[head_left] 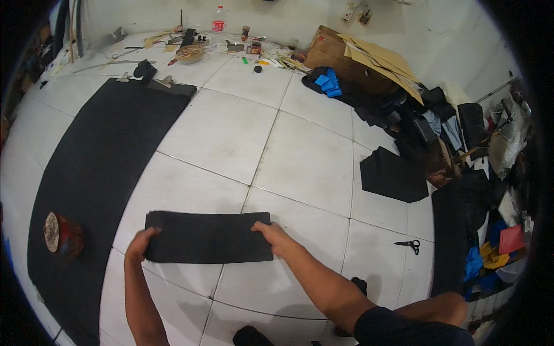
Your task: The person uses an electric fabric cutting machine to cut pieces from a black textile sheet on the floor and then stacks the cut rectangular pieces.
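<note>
A flat, dark rectangular sheet [208, 237] is held between my two hands above the white tiled floor; its material I cannot tell for sure. My left hand [138, 243] grips its left edge, with the thumb on top and the fingers hidden beneath. At the right edge my right hand [276, 237] pinches it in the same way, thumb on the upper face. Left of my left hand lies a long dark sheet [98, 167] on the floor. On that sheet stands a reddish, stained can [70, 237] with a crusted top.
Black scissors [411, 246] lie on the floor to the right. Beyond them is a dark angular piece [392, 176]. A cardboard box [340, 57] and a heap of dark scraps line the right side. Along the far wall stand a bottle [219, 20], a bowl [189, 55] and small tools.
</note>
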The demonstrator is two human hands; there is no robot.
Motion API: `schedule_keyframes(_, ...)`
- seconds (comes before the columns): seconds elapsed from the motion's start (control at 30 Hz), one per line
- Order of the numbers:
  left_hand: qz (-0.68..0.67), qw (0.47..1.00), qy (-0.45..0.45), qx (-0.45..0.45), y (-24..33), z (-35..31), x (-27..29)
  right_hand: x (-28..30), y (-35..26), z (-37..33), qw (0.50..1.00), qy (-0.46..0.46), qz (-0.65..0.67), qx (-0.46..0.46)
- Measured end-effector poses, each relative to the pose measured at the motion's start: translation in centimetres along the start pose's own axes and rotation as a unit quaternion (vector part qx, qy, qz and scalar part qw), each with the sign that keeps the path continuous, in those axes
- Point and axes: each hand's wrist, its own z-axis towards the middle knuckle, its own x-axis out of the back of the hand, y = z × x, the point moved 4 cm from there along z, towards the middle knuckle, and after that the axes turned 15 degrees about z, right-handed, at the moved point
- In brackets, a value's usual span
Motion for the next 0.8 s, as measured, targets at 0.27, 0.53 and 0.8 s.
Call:
schedule_keyframes(0.27,-0.157,0.987,0.013,-0.019,-11.8,-11.3,-5.7,4.2,1.9,-2.8,0.975,0.006,-0.215,0.053)
schedule_keyframes(0.53,-0.170,0.981,0.089,-0.041,-9.4,-15.7,-10.2,6.0,3.6,-3.0,0.965,-0.003,-0.241,0.103)
schedule_keyframes(0.8,-0.153,0.971,0.151,-0.106,-7.7,-16.8,-9.2,3.9,2.5,-7.9,0.934,-0.038,-0.224,0.276)
